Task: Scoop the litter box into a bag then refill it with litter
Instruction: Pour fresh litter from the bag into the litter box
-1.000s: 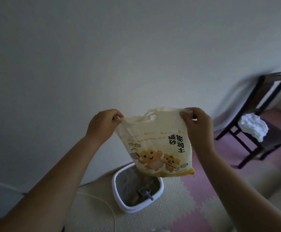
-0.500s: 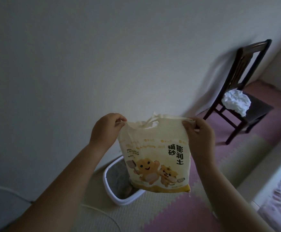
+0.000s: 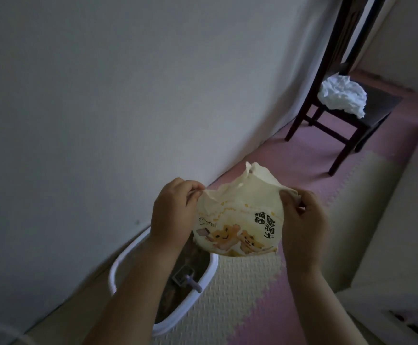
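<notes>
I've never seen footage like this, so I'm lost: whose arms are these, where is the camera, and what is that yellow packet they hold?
No machine here: a person wears a wide-angle camera on the head, so this picture looks down at their own hands. The left hand and the right hand each pinch a top corner of a yellow cat-litter bag, held in the air. Below, on the floor mat, a white litter box stands by the wall with a scoop lying in it. Further back, a dark chair carries a crumpled white cloth.
</notes>
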Tool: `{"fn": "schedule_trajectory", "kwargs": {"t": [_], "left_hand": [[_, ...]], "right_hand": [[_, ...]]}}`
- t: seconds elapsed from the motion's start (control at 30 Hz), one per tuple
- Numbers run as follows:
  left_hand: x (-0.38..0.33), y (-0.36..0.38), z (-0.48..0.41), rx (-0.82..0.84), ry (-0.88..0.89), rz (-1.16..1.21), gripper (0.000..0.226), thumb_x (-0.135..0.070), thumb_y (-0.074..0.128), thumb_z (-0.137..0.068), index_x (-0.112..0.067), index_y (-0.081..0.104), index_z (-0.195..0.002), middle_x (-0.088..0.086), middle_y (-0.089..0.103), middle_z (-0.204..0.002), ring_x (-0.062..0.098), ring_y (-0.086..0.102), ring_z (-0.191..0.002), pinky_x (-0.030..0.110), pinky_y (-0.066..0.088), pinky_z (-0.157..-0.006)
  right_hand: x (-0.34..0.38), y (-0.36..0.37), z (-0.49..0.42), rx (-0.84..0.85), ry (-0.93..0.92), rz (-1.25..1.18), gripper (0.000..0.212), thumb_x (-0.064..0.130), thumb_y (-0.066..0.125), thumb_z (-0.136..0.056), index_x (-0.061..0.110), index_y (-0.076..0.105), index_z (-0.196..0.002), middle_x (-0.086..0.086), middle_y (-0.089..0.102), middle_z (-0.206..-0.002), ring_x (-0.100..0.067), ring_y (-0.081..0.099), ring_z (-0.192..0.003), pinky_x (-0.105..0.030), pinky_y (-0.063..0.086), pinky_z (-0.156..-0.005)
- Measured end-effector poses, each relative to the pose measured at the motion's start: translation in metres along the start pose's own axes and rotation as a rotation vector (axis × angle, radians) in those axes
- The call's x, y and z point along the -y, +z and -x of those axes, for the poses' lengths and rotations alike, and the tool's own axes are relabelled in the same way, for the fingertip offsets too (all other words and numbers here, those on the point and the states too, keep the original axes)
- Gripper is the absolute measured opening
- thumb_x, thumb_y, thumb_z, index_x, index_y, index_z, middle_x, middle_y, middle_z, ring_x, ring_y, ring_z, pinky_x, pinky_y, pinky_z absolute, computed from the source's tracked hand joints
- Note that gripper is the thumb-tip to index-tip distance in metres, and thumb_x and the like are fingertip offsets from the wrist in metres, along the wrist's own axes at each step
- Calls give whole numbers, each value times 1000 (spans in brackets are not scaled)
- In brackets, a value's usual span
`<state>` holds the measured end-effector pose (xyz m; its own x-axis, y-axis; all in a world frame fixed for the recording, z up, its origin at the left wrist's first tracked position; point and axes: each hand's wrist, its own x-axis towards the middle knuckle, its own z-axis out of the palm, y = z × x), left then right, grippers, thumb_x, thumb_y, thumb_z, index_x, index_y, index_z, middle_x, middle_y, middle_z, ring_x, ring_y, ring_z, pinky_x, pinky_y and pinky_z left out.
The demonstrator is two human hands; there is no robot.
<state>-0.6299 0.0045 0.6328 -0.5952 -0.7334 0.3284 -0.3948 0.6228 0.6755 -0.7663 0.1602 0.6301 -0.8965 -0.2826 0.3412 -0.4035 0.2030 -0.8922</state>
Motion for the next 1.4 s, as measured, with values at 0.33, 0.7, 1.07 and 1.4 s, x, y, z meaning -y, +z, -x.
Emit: {"fn": "schedule_trajectory", "kwargs": {"t": [0.33, 0.7, 1.07, 1.4], "left_hand": [[90, 185, 51, -222, 195, 152, 11, -15, 61, -91, -14, 69, -98, -9, 60, -91, 12, 61, -86, 26, 54, -75], [155, 274, 90, 56, 62, -4, 12, -12, 57, -91, -15, 68, -94, -4, 63, -93, 13, 57, -85, 28, 48, -72], [145, 292, 87, 251, 58, -261, 35, -4, 51, -90, -16, 58, -121, 5, 59, -118, 20, 54, -102, 30, 46, -81], [85, 324, 91, 453, 494, -121, 37, -17, 62, -88, -20, 58, -124, -4, 58, -120, 13, 50, -113, 28, 39, -95]], "right_hand": [[-204, 28, 44, -357, -138, -41, 7, 19, 62, -90, 14, 67, -92, -3, 64, -83, -13, 58, -74, -21, 46, -64], [-307, 23, 88, -264, 124, 108, 14, 24, 61, -90, 15, 69, -85, 2, 62, -72, -9, 53, -64, -20, 41, -58], [-330, 26, 94, -205, 256, 38, 11, 23, 64, -89, 16, 70, -82, -1, 65, -69, -9, 53, -61, -25, 45, -58], [-327, 2, 87, 35, 238, 10, 4, 15, 68, -84, 16, 72, -84, 2, 69, -71, -21, 66, -69, -40, 57, -66]]}}
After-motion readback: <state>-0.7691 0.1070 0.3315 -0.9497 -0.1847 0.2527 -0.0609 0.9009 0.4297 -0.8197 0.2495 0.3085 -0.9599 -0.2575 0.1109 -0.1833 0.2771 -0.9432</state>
